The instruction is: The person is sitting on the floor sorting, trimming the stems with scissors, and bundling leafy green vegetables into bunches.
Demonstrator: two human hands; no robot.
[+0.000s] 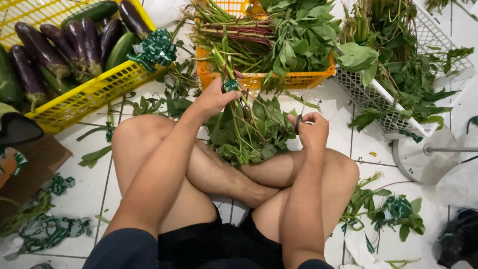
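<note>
White tiled floor under crates, leaf scraps.

1. Left basket: bright yellow lattice.
2. Eggplants: dark glossy purple with green caps.
3. Cucumbers: dark green.
4. Middle basket: orange.
5. Right basket: white mesh.
6. Leafy bunch: green leaves, reddish-green stems.
7. Band on the stems: green with white print.
8. Tape scraps: green and white.
9. Floor: white tile, dark grout lines.
10. Shorts: black.
11. Sleeves: dark blue-grey.
</note>
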